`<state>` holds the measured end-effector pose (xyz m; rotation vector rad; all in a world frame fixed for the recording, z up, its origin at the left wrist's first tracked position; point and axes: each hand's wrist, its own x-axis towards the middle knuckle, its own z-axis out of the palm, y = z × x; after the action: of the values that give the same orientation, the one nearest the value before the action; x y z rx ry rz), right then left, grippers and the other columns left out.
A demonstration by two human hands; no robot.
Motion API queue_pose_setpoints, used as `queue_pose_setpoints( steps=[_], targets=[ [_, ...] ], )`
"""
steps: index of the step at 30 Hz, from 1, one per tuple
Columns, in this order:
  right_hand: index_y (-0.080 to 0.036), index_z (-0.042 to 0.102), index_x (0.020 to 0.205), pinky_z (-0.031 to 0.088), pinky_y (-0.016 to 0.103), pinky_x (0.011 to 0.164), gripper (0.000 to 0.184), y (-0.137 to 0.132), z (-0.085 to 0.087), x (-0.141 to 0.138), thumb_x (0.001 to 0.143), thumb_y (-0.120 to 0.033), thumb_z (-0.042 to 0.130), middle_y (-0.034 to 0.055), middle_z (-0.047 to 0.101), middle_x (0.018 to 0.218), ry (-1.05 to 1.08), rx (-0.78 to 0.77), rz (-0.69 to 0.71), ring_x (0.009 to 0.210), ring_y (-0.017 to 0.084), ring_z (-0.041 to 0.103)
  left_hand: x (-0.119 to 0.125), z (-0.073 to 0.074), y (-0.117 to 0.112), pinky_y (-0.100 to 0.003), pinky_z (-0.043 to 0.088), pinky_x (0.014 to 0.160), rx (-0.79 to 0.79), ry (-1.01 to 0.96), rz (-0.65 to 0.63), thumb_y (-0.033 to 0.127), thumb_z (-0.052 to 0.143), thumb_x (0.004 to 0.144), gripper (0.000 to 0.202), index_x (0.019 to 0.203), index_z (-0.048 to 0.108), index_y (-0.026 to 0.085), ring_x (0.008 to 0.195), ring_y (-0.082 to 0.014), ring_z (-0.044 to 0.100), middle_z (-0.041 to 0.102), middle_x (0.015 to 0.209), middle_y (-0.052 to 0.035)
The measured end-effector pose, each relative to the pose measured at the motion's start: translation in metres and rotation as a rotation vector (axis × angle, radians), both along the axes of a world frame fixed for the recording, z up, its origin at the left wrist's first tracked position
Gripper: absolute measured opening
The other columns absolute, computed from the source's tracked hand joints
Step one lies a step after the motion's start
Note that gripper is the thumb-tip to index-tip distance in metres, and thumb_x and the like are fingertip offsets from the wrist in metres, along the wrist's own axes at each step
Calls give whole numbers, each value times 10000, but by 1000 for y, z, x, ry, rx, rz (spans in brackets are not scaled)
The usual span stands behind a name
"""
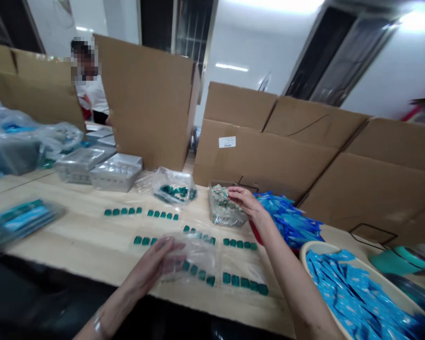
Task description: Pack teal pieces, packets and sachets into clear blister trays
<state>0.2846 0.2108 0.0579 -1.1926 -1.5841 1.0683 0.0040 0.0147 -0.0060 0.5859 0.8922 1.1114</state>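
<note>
My left hand (159, 262) holds a clear plastic bag (194, 252) above the table, its fingers closed on the bag's left side. Through and around the bag show rows of small dark green blocks (246, 282) laid out on the tabletop. My right hand (246, 200) reaches over a clear plastic tub (228, 218) filled with small pale, speckled pieces (221, 196). Its fingertips are bent down at the pieces; whether they grip one is too blurred to make out. More green block rows (163, 215) lie beyond the bag.
An open bag of green pieces (177, 191) lies behind the rows, near plastic boxes (116, 172). Blue packets (286, 217) are heaped right of the tub, and a cream basin (308, 248) holds light blue packets. Cardboard panels (269, 151) line the back. Another person (94, 94) stands beyond them.
</note>
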Motion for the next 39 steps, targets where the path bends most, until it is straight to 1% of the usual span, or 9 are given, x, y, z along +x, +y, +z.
queue_pose_setpoints(
  steps=[2,5,9,16,21,25,30,34,39],
  targets=[
    [-163,652,866,492,232,693,318,-37,7,-25,590,-286,753,18,667,809,108,-95,176,684,101,615,6,1,6,-421,524,733,48,-7,6,398,619,750,357,1002,521,166,838,-266,658,607,1124,-159],
    [-156,661,848,464,221,640,308,-93,17,-61,588,-285,763,11,656,752,53,-164,344,651,95,589,14,3,13,-419,529,706,100,-36,-31,448,557,783,373,1012,521,156,820,-260,659,602,1121,-169],
    [-147,661,831,397,201,540,290,-140,17,-90,619,-332,734,-18,604,632,-100,-214,442,560,79,526,21,6,13,-423,529,699,149,-79,-58,481,508,802,387,993,539,145,830,-253,652,597,1104,-159],
    [-136,668,798,309,182,462,148,-154,-5,-104,693,-237,645,-45,537,537,-409,-46,537,472,59,426,27,1,11,-328,522,605,191,-27,-43,491,520,790,376,947,552,151,752,-190,626,619,974,-102],
    [-185,690,778,378,208,581,146,-170,-8,-111,720,-109,580,-21,596,645,-604,240,523,592,95,510,25,-3,9,-233,460,580,184,22,-14,490,541,776,377,944,568,153,709,-148,613,627,909,-68],
    [-180,671,755,412,253,726,205,-181,-11,-114,754,-39,521,27,610,810,-582,431,526,804,141,548,24,-2,5,-228,440,582,161,-15,-32,481,560,765,376,927,578,143,676,-134,602,635,901,-75],
    [-174,641,753,412,249,702,172,-181,-20,-111,737,-30,549,20,581,787,-531,433,449,763,135,541,27,2,2,-230,436,598,133,-75,-36,453,582,759,329,875,590,145,663,-132,600,636,788,-47],
    [-183,631,759,402,234,659,58,-189,-20,-110,758,-132,604,13,572,770,-538,419,380,714,128,532,28,7,1,-228,433,577,149,-92,-37,436,582,765,324,840,600,122,655,-144,602,638,748,-53],
    [-205,639,771,407,237,764,38,-210,-18,-111,778,-185,608,22,621,894,-586,469,318,855,143,561,33,13,1,-221,458,586,119,-103,-64,352,611,766,234,820,600,125,666,-145,617,665,769,-46]
  ],
)
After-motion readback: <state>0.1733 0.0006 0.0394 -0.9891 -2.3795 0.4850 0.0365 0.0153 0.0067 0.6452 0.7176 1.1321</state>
